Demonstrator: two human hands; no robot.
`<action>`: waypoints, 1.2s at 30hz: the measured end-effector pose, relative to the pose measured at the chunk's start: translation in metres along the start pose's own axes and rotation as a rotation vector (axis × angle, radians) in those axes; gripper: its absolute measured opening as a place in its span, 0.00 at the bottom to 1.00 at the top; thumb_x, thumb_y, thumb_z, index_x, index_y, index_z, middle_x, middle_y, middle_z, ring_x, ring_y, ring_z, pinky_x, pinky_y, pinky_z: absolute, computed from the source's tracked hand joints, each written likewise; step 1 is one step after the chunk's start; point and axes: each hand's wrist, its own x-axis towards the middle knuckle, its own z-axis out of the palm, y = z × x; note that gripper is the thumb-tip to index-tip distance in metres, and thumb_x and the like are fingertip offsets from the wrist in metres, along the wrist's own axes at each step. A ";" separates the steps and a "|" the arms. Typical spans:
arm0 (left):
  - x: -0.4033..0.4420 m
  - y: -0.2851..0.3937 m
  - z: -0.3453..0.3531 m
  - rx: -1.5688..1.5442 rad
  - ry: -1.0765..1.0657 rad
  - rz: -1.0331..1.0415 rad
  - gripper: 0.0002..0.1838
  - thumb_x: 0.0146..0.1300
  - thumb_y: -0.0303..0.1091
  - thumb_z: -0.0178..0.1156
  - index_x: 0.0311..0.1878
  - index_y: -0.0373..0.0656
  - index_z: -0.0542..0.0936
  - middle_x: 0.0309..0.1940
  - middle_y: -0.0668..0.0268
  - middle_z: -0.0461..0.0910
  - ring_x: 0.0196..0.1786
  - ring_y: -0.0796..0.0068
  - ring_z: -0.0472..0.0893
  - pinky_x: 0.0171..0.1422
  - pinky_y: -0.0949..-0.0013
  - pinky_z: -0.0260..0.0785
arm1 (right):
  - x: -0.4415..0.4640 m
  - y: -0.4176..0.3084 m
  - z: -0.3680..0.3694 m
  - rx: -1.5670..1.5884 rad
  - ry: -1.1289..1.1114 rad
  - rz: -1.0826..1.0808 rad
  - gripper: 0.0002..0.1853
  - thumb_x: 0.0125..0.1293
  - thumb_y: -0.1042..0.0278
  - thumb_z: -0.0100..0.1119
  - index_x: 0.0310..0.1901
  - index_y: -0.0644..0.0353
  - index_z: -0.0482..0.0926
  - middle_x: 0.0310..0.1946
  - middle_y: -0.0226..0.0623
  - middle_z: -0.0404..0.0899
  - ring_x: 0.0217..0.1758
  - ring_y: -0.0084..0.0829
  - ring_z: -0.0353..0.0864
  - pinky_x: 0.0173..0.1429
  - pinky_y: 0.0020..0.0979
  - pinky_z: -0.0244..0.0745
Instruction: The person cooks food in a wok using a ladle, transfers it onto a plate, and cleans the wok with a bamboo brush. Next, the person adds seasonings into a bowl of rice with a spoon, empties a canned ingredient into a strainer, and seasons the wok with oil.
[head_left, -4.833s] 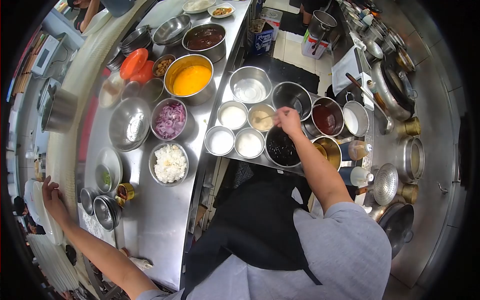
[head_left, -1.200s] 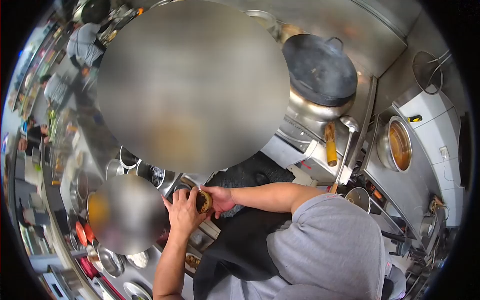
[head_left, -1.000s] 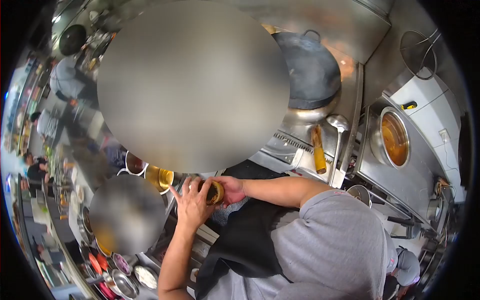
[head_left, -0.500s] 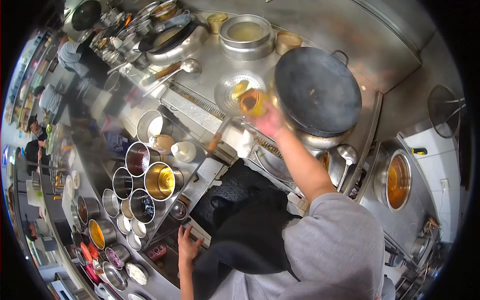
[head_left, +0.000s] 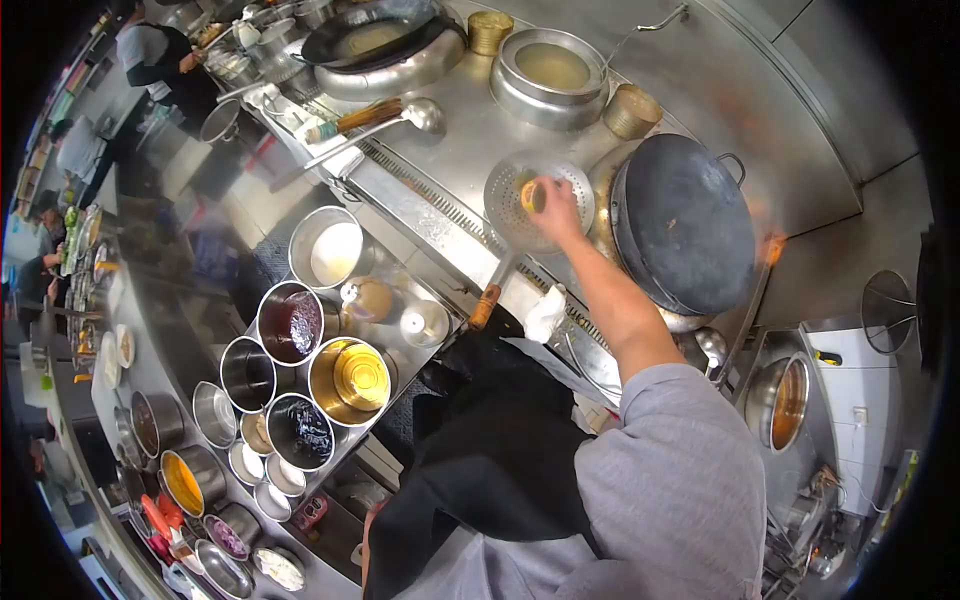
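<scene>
My right hand [head_left: 560, 214] is closed around a small yellow tin [head_left: 534, 196], holding it over a round perforated strainer [head_left: 505, 222]. Whether the tin touches the strainer I cannot tell. The strainer lies on the steel stove top, its wooden handle [head_left: 485, 308] pointing toward me. Just right of my hand, a large black wok [head_left: 685, 225] rests tilted on its burner. My left hand is out of sight; only a sliver of its arm shows beside my black apron [head_left: 490, 450].
On the left cart stand several metal pots, including one of yellow oil [head_left: 352, 380], and squeeze bottles [head_left: 424, 324]. A ladle [head_left: 424, 115] and a bamboo brush [head_left: 368, 116] lie farther back. Flame [head_left: 775, 248] shows beside the wok. Co-workers are at the upper left.
My right hand has moved the yellow tin farther over the strainer. My left hand, open and visible before, has dropped out of sight. The view has shifted.
</scene>
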 end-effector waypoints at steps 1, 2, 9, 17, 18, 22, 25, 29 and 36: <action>0.010 -0.006 -0.010 -0.020 -0.020 -0.021 0.28 0.51 0.42 0.70 0.56 0.44 0.77 0.54 0.45 0.76 0.62 0.49 0.73 0.64 0.58 0.66 | 0.005 -0.005 0.002 0.015 -0.004 -0.020 0.35 0.45 0.71 0.70 0.57 0.40 0.67 0.58 0.51 0.63 0.57 0.60 0.69 0.60 0.50 0.70; 0.019 -0.011 -0.016 -0.045 -0.035 -0.034 0.28 0.51 0.42 0.69 0.56 0.44 0.77 0.54 0.45 0.76 0.62 0.49 0.73 0.64 0.58 0.66 | 0.011 -0.004 0.008 0.010 0.112 -0.031 0.35 0.45 0.69 0.70 0.57 0.41 0.67 0.57 0.52 0.63 0.56 0.60 0.71 0.59 0.51 0.70; 0.070 0.027 -0.051 -0.029 0.061 0.244 0.26 0.53 0.42 0.67 0.54 0.41 0.79 0.46 0.49 0.81 0.55 0.52 0.78 0.60 0.59 0.68 | 0.012 -0.019 0.008 -0.002 0.111 -0.007 0.34 0.46 0.68 0.69 0.58 0.47 0.67 0.58 0.52 0.63 0.60 0.58 0.67 0.64 0.47 0.67; 0.083 0.102 -0.061 -0.073 0.089 0.181 0.24 0.54 0.43 0.67 0.52 0.43 0.80 0.49 0.51 0.80 0.55 0.54 0.79 0.58 0.61 0.70 | 0.004 -0.010 0.002 -0.070 0.001 -0.017 0.34 0.44 0.69 0.69 0.57 0.48 0.68 0.57 0.51 0.62 0.60 0.55 0.67 0.63 0.46 0.66; 0.087 0.095 -0.059 -0.035 0.059 0.163 0.24 0.54 0.44 0.67 0.52 0.43 0.80 0.50 0.51 0.80 0.55 0.55 0.79 0.58 0.61 0.71 | 0.002 -0.009 0.000 -0.032 0.041 -0.034 0.34 0.43 0.70 0.69 0.56 0.48 0.68 0.57 0.51 0.62 0.60 0.55 0.67 0.63 0.46 0.66; 0.106 0.053 -0.055 0.057 -0.040 0.161 0.25 0.54 0.45 0.67 0.52 0.44 0.80 0.50 0.52 0.80 0.56 0.56 0.79 0.58 0.62 0.71 | -0.003 -0.009 -0.005 -0.059 0.053 0.009 0.34 0.44 0.68 0.70 0.56 0.50 0.68 0.55 0.49 0.64 0.59 0.54 0.67 0.64 0.44 0.65; 0.127 0.042 -0.061 0.070 -0.066 0.261 0.25 0.53 0.46 0.67 0.53 0.44 0.80 0.51 0.53 0.80 0.56 0.56 0.79 0.58 0.62 0.71 | -0.001 -0.003 -0.010 -0.018 0.148 -0.083 0.34 0.43 0.69 0.70 0.56 0.51 0.67 0.54 0.50 0.64 0.58 0.54 0.67 0.64 0.45 0.65; 0.127 0.088 -0.071 0.195 0.068 0.081 0.29 0.52 0.50 0.67 0.54 0.43 0.80 0.51 0.50 0.80 0.57 0.55 0.78 0.60 0.60 0.70 | -0.002 -0.002 -0.011 -0.069 0.056 -0.031 0.34 0.44 0.68 0.71 0.55 0.51 0.67 0.53 0.50 0.65 0.58 0.52 0.68 0.63 0.44 0.66; 0.156 0.085 -0.054 0.347 0.028 0.089 0.32 0.50 0.47 0.63 0.58 0.40 0.76 0.51 0.46 0.78 0.57 0.51 0.77 0.62 0.57 0.69 | -0.009 -0.011 -0.015 -0.079 0.124 -0.084 0.32 0.47 0.65 0.70 0.55 0.52 0.66 0.52 0.49 0.66 0.55 0.52 0.70 0.61 0.46 0.68</action>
